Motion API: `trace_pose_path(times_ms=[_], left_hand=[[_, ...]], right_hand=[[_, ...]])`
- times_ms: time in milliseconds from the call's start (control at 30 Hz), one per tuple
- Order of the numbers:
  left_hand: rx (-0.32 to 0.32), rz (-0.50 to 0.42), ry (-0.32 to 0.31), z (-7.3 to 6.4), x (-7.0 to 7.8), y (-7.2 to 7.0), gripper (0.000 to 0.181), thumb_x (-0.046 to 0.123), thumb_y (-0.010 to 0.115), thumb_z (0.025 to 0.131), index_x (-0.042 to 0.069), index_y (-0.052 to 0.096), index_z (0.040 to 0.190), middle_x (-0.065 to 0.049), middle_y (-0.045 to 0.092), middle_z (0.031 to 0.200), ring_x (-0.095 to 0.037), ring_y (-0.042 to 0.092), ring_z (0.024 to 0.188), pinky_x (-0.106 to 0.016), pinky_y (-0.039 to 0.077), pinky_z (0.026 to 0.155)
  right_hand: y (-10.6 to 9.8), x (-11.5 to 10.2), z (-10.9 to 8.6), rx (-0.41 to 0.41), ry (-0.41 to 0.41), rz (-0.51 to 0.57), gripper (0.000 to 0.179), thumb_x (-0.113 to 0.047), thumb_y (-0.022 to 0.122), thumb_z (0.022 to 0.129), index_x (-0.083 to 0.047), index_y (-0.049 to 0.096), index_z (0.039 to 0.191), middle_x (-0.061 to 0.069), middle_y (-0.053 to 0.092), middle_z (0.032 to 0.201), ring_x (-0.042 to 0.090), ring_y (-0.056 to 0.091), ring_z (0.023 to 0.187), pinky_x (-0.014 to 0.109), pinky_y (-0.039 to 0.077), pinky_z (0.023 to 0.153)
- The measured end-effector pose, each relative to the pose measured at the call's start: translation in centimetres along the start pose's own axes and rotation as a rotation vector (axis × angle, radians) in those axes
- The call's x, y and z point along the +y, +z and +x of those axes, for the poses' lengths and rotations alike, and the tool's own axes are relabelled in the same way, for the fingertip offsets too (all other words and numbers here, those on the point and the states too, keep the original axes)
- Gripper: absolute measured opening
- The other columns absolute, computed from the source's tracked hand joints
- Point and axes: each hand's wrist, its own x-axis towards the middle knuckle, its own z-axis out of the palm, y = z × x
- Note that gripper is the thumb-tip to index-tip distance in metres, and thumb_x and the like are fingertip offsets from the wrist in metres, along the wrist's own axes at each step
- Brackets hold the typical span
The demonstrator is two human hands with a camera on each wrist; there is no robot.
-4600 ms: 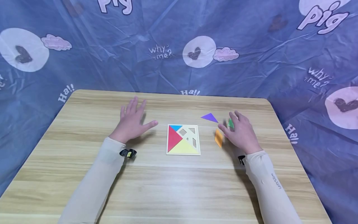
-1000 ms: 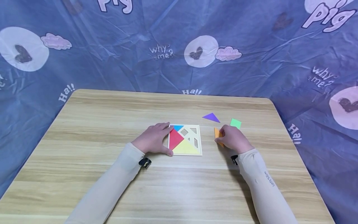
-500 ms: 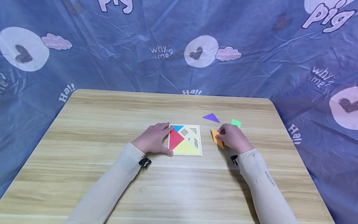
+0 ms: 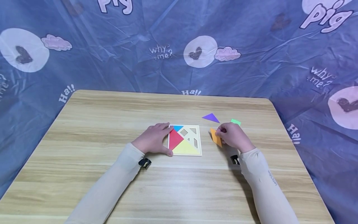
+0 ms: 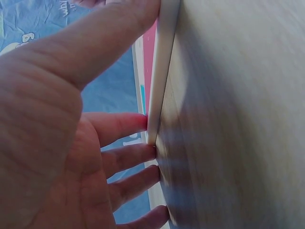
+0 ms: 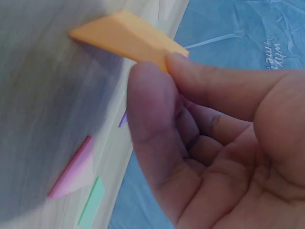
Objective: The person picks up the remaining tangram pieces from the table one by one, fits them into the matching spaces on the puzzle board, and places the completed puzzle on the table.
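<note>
Orange parallelogram point(image 4: 216, 138): I see it held in the right hand point(image 4: 232, 136), thumb and forefinger closed in a pinch on one end of it, the rest jutting past the fingertips toward 9 o'clock. From my remote seat I take the puzzle board point(image 4: 191, 137) as the dial, with 12 o'clock toward the far edge; the piece is tilted at 3 o'clock, near the board but apart from it. I cannot tell whether its lower corner touches the table point(image 4: 167, 189).

The left hand point(image 4: 152, 138) sits at 9 o'clock, fingers extended and thumb spread wide from them. I have its thumb against the board near 7 o'clock and its forefinger on the edge near 10; the grip is not closed around anything.

Set into the board I find a red triangle point(image 4: 176, 139) at 9, a yellow triangle point(image 4: 185, 148) at 6 and a blue triangle point(image 4: 177, 128) at 11, with cut-outs point(image 4: 195, 143) from 12 to 3.

Outside the board, a purple triangle point(image 4: 211, 118) lies at 2 o'clock. A green piece point(image 4: 236, 121) is farther out between 2 and 3, partly hidden by the right hand. My right wrist camera shows a pink piece point(image 6: 77, 171) beside the green one.
</note>
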Motion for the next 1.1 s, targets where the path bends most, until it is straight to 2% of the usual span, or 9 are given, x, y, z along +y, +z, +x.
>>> trace_pose_path(times_ms=[200, 367, 800, 933, 1100], left_hand=[[0.000, 0.003, 0.005, 0.0, -0.1, 0.0, 0.113, 0.064, 0.084, 0.075, 0.011, 0.035, 0.162, -0.014, 0.031, 0.167, -0.034, 0.028, 0.154, -0.055, 0.029, 0.121], [0.004, 0.006, 0.011, 0.1, -0.1, -0.1, 0.114, 0.064, 0.084, 0.074, 0.010, 0.035, 0.162, -0.014, 0.032, 0.167, -0.034, 0.028, 0.154, -0.055, 0.029, 0.121], [-0.006, 0.020, -0.003, 0.1, -0.1, -0.1, 0.114, 0.069, 0.078, 0.077, 0.011, 0.032, 0.163, -0.013, 0.030, 0.168, -0.033, 0.027, 0.154, -0.056, 0.028, 0.121], [-0.007, 0.014, -0.020, 0.1, -0.1, 0.0, 0.112, 0.071, 0.075, 0.079, 0.014, 0.029, 0.165, -0.013, 0.029, 0.169, -0.034, 0.028, 0.154, -0.056, 0.027, 0.121], [-0.004, 0.029, -0.017, 0.2, -0.1, 0.1, 0.113, 0.068, 0.077, 0.078, 0.013, 0.029, 0.164, -0.013, 0.029, 0.168, -0.034, 0.028, 0.154, -0.057, 0.028, 0.121]], right_hand=[[0.0, -0.5, -0.3, 0.073, -0.019, 0.065, 0.014, -0.010, 0.062, 0.102, -0.001, 0.069, 0.094, 0.010, 0.069, 0.080, 0.020, 0.066, 0.069, 0.032, 0.052, 0.063], [0.2, -0.9, -0.3, 0.110, -0.027, 0.064, 0.013, -0.012, 0.063, 0.101, -0.002, 0.068, 0.094, 0.010, 0.067, 0.076, 0.017, 0.059, 0.065, 0.032, 0.048, 0.061], [0.5, -1.2, -0.3, 0.120, -0.046, 0.142, 0.012, -0.009, 0.062, 0.103, 0.002, 0.067, 0.099, 0.016, 0.068, 0.084, 0.024, 0.066, 0.073, 0.030, 0.053, 0.060], [0.5, -1.2, -0.2, 0.120, -0.050, 0.144, 0.013, -0.010, 0.062, 0.103, 0.002, 0.067, 0.100, 0.015, 0.068, 0.085, 0.023, 0.067, 0.074, 0.030, 0.054, 0.061], [0.5, -1.2, -0.3, 0.130, -0.055, 0.135, 0.013, -0.012, 0.062, 0.104, 0.000, 0.066, 0.099, 0.014, 0.068, 0.083, 0.019, 0.063, 0.070, 0.029, 0.051, 0.058]])
